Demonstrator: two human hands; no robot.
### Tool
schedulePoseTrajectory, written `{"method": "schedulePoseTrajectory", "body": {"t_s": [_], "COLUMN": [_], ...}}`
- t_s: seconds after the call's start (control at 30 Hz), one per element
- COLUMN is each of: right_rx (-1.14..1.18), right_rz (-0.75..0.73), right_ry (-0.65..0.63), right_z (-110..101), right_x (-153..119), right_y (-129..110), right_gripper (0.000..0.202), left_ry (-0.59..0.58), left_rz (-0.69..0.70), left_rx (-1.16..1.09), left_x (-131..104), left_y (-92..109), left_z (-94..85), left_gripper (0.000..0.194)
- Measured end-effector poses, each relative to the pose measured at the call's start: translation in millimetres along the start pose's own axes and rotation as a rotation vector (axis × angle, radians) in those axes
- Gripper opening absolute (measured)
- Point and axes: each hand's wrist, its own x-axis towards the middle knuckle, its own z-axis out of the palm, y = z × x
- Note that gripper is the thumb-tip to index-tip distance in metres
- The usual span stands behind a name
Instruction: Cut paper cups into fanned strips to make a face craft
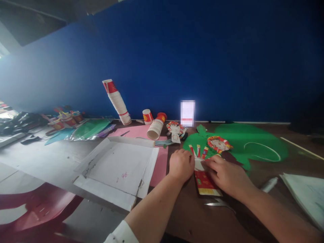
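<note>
A paper cup cut into strips [199, 164] lies on the table with its red and yellow strips fanned out away from me. My left hand [181, 165] is at its left side, fingers curled against it. On the right, my right hand [219, 171] has thumb and fingers pinched at the cup's edge. Below the cup is a red printed piece [206, 184] with a yellow edge. Scissors [219, 204] lie nearer to me. A red and yellow woven ring [219, 144] rests on green sheet material [243, 135] behind my right hand.
A white cardboard tray [115, 165] lies left over pink paper [162, 162]. Behind stand a tall cup stack [117, 103], a single cup [147, 116] and a lying cup stack [155, 129]. A bright phone-like screen [187, 113] is at the back. A red chair [40, 212] is lower left.
</note>
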Motion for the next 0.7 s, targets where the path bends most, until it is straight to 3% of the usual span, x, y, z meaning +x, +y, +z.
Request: {"method": "schedulePoseTrajectory", "body": {"t_s": [0.2,0.37,0.5,0.7], "right_rx": [-0.007,0.012,0.015,0.076], "right_rz": [0.022,0.021,0.028,0.039], "right_ry": [-0.028,-0.044,-0.034,0.054], "right_z": [-3,-4,-3,0], "right_x": [0,0,0,0], "right_y": [-3,-3,-1,4], "right_gripper": [0.027,0.029,0.029,0.029], "left_ry": [0.120,0.038,-0.042,-0.092], "left_rz": [-0.116,-0.002,0.002,0.002], "left_rx": [-0.042,-0.039,0.016,0.052], "left_x": [3,-1,-3,-1], "left_y": [-14,-2,6,4], "left_z": [-13.0,-5.4,1.2,5.2], "left_gripper": [0.019,0.020,0.027,0.028]}}
